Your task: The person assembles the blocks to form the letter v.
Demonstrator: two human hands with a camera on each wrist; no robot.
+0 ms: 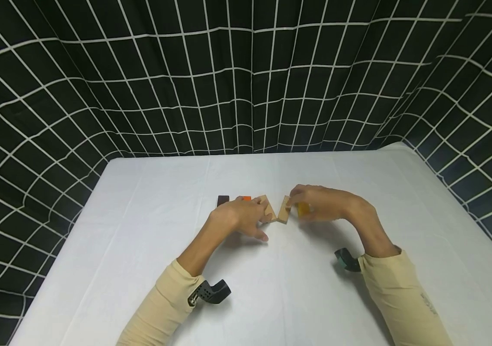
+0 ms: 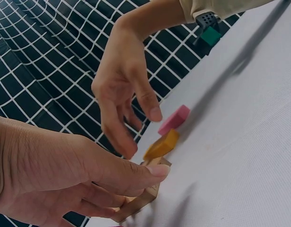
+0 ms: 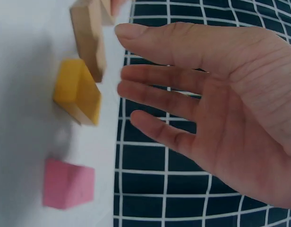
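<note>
Two plain wooden blocks stand in a V on the white table, their near ends close together: the left wooden block [image 1: 268,211] and the right wooden block [image 1: 284,210]. My left hand [image 1: 242,216] is at the left one, fingertips against it, thumb extended apart toward the near side. Over the right wooden block and a yellow block [image 3: 77,92] hovers my right hand [image 3: 216,94], its fingers loosely spread and holding nothing. Beyond the yellow block sits a pink block [image 3: 69,184], covered by the right hand in the head view.
Left of the wooden blocks, partly behind my left hand, are an orange block [image 1: 246,198] and a dark brown block [image 1: 223,199]. A black cloth with a white grid [image 1: 250,86] hangs round the back and sides of the white table [image 1: 164,187].
</note>
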